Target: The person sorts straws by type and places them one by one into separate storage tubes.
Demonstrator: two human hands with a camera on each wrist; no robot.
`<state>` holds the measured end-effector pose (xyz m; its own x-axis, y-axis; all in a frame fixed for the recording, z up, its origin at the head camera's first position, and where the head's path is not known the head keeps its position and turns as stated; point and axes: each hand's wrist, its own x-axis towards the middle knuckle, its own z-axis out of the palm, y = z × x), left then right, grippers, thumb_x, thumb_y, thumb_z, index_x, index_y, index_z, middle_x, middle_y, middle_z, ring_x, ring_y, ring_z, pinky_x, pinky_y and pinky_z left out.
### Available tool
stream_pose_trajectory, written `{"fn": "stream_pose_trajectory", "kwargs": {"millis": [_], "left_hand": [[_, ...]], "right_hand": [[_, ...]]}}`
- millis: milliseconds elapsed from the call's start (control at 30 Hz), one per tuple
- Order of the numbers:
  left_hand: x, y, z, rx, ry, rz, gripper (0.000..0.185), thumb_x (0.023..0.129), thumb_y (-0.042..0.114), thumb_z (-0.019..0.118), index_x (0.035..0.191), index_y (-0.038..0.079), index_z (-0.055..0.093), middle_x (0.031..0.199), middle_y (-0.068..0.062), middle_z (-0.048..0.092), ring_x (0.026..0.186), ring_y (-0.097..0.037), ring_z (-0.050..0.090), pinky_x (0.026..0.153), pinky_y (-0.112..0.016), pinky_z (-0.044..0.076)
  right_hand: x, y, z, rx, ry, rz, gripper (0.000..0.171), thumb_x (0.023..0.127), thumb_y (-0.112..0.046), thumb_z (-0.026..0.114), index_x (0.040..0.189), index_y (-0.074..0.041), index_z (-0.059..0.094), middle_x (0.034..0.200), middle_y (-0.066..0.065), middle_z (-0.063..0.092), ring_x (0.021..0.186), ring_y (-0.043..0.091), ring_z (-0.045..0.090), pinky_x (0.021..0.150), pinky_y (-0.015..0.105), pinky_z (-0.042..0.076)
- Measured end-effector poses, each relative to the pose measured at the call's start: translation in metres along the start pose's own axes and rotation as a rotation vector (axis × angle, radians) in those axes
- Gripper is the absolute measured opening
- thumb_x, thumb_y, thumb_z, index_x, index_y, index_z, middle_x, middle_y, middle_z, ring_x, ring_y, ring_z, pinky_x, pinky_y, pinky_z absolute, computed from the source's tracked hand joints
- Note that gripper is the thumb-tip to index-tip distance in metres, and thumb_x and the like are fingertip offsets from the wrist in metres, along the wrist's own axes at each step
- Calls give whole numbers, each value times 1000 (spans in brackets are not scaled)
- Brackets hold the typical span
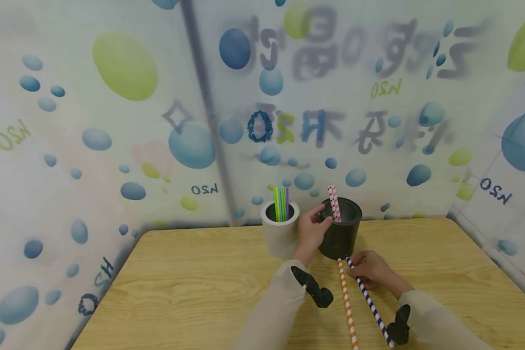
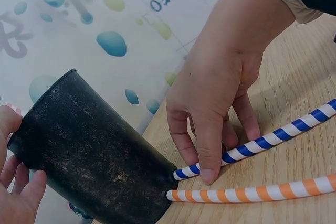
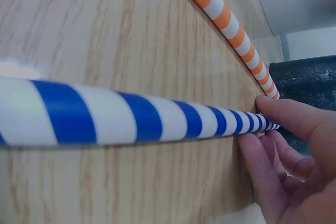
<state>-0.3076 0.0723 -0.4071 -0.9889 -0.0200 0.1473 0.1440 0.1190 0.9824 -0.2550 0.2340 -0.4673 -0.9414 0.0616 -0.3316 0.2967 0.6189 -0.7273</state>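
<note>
My left hand (image 1: 311,231) holds the black cup (image 1: 339,238) at its left rim. In the left wrist view, the fingers (image 2: 22,179) of that hand lie against the cup's dark, mottled side. Red-dotted white straws (image 1: 334,203) stand in this cup. On the right, my right hand (image 1: 373,270) pinches a blue-and-white striped straw (image 1: 373,308) near its far end. That straw lies along the table, its tip close to the cup's base. Beside it, to the left, lies an orange-and-white striped straw (image 1: 346,301), also reaching the cup's base.
A white cup (image 1: 280,238) with several green, blue and purple straws (image 1: 282,204) stands just left of the black one. Both cups are near the back edge of the wooden table (image 1: 192,287). A patterned curtain (image 1: 157,121) hangs behind.
</note>
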Motion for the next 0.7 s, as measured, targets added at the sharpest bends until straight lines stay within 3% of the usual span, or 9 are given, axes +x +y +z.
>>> {"fn": "stream_pose_trajectory", "kwargs": {"millis": [467, 700], "left_hand": [[0, 2, -2, 4, -12, 0, 36, 81, 11, 68, 117, 12, 64, 119, -6, 54, 104, -23, 51, 86, -34, 46], [-2, 1, -2, 4, -3, 18, 37, 80, 9, 69, 116, 10, 64, 116, -7, 56, 100, -21, 53, 82, -32, 48]], "right_hand": [[0, 4, -3, 49, -26, -25, 28, 77, -10, 69, 96, 4, 54, 70, 7, 53, 55, 16, 51, 45, 29, 49], [0, 9, -13, 132, -61, -22, 36, 80, -12, 67, 106, 8, 52, 75, 8, 54, 59, 18, 52, 47, 31, 49]]}}
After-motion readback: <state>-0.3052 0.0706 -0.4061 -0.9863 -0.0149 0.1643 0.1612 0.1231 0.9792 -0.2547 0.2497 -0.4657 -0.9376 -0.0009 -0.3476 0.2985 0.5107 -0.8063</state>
